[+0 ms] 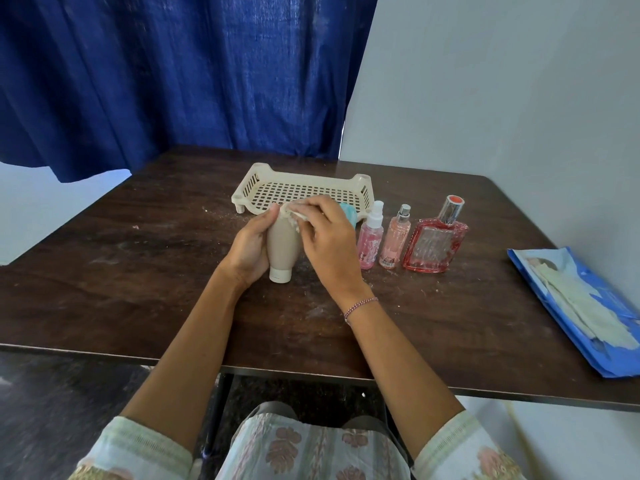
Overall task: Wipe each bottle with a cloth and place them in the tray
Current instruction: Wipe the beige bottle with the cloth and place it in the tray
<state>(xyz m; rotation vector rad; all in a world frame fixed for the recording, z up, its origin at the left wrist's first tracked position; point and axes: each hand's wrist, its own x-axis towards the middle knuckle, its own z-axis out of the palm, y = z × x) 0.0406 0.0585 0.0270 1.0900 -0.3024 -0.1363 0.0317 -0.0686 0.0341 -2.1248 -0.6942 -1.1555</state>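
Head view. The left hand (249, 251) was curled round the beige bottle (282, 247), held cap-down before the tray (301, 192); whether the cap touched the table (138, 254) was unclear. The right hand (329, 244) pinched the cloth (292, 216) against the bottle's upper end. A thorough wipe probably called for turning the bottle in the left grip, so the cloth reached every side and the cap.

Just right of the hands stood a spray bottle (371, 237), a slim bottle (394, 237) and a red bottle (434, 242); a careless wrist might topple them. A teal thing (348, 213) showed behind the right hand. A blue packet (581, 306) lay well apart.
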